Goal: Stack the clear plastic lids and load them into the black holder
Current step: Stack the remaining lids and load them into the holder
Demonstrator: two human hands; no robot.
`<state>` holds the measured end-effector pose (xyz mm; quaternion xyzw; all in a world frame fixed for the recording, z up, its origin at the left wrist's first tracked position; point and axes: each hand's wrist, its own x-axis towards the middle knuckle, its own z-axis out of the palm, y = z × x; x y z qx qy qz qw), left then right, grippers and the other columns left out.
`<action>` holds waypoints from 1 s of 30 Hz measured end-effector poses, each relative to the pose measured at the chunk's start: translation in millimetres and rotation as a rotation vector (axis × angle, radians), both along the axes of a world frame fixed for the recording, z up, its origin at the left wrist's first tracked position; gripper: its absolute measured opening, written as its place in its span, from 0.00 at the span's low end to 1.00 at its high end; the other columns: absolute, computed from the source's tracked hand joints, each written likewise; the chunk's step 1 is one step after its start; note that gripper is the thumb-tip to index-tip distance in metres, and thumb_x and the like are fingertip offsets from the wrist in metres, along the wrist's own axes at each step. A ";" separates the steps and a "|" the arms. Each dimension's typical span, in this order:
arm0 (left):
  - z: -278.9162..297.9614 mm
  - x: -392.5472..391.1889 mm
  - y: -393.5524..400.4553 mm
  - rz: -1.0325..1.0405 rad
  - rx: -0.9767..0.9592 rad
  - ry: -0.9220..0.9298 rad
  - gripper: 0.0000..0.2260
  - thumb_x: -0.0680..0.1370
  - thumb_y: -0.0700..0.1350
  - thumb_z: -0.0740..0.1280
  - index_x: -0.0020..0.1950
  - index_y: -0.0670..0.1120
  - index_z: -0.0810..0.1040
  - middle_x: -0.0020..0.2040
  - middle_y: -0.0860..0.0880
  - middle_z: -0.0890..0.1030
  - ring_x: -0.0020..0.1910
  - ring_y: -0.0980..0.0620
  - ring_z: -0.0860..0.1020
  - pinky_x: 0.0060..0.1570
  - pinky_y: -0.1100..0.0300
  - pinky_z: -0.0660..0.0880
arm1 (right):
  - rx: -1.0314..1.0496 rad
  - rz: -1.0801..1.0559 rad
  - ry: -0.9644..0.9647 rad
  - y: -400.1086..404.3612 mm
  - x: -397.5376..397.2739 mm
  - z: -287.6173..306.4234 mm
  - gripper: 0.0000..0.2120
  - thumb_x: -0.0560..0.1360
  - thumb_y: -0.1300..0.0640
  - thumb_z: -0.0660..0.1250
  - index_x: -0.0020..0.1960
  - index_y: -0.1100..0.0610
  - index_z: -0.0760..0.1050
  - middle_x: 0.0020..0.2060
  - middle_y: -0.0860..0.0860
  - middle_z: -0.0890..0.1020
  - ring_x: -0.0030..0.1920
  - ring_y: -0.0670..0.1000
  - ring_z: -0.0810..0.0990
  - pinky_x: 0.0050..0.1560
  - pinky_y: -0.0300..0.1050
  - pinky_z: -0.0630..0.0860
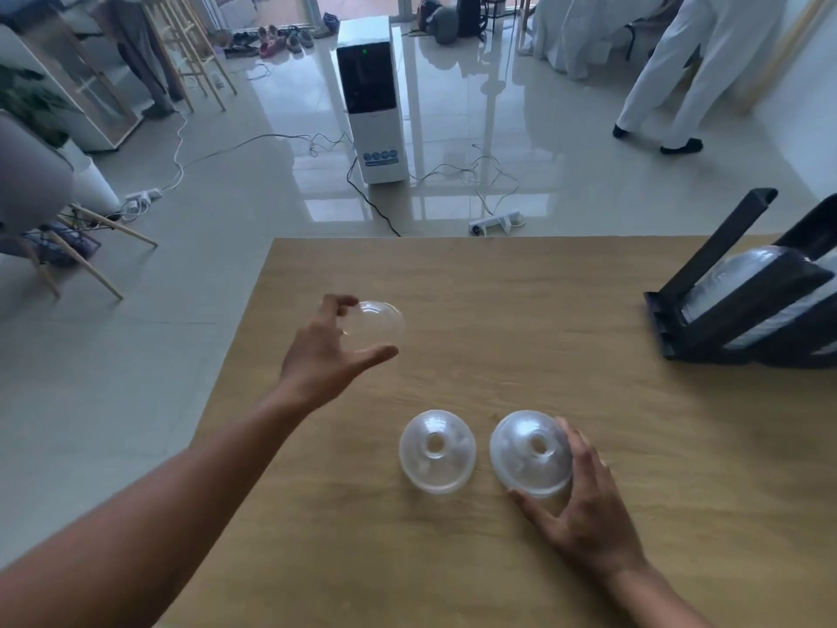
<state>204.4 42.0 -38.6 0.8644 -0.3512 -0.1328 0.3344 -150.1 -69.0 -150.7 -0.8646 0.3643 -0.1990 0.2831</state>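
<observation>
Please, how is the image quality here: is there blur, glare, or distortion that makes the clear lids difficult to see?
Head view: the left hand and its lid are motion-blurred, so the lid's rim nearly melts into the table. The middle lid and the lid at the right hand are sharper, with soft highlights. Window glare lies on the floor, and the wide lens bends the edges around the black holder.
</observation>
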 end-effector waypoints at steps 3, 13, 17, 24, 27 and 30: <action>1.1 -75.9 17.9 -0.070 -0.042 0.095 0.39 0.59 0.71 0.79 0.65 0.62 0.70 0.60 0.63 0.76 0.52 0.65 0.77 0.46 0.63 0.75 | 0.017 0.005 0.026 0.8 -0.4 6.1 0.50 0.68 0.32 0.72 0.77 0.64 0.65 0.71 0.57 0.75 0.68 0.59 0.77 0.66 0.55 0.74; -29.9 -156.2 37.3 -0.137 0.066 -0.129 0.38 0.62 0.67 0.77 0.68 0.64 0.68 0.65 0.63 0.72 0.59 0.54 0.75 0.56 0.49 0.74 | 0.001 0.021 0.037 0.4 -5.8 5.6 0.50 0.69 0.31 0.74 0.79 0.59 0.62 0.72 0.54 0.74 0.67 0.55 0.77 0.64 0.57 0.77; -39.4 -155.7 37.6 -0.128 0.113 -0.134 0.39 0.63 0.66 0.77 0.71 0.64 0.67 0.68 0.63 0.71 0.62 0.55 0.73 0.57 0.51 0.75 | 0.005 0.026 0.027 0.9 -4.8 5.8 0.51 0.70 0.28 0.71 0.79 0.59 0.61 0.72 0.54 0.74 0.69 0.55 0.76 0.66 0.59 0.76; -42.3 -148.7 37.9 -0.091 0.152 -0.214 0.37 0.65 0.63 0.78 0.72 0.61 0.69 0.68 0.59 0.73 0.62 0.50 0.74 0.57 0.50 0.73 | 0.154 0.024 -0.014 -1.1 -9.3 7.8 0.53 0.67 0.28 0.73 0.82 0.51 0.56 0.75 0.44 0.68 0.72 0.43 0.68 0.70 0.49 0.71; -35.9 -150.0 35.9 -0.090 0.214 -0.275 0.42 0.63 0.63 0.80 0.74 0.56 0.69 0.74 0.52 0.70 0.69 0.47 0.68 0.64 0.47 0.70 | 0.193 0.026 -0.006 -1.9 -12.1 11.3 0.55 0.66 0.27 0.73 0.83 0.50 0.53 0.76 0.44 0.66 0.72 0.42 0.66 0.72 0.50 0.70; -27.8 -163.4 28.2 -0.182 0.084 -0.358 0.43 0.62 0.60 0.81 0.73 0.51 0.70 0.75 0.47 0.68 0.71 0.45 0.67 0.65 0.47 0.70 | 0.267 0.025 0.009 -4.4 -18.1 19.9 0.61 0.62 0.21 0.71 0.83 0.43 0.46 0.77 0.39 0.61 0.73 0.40 0.62 0.72 0.46 0.66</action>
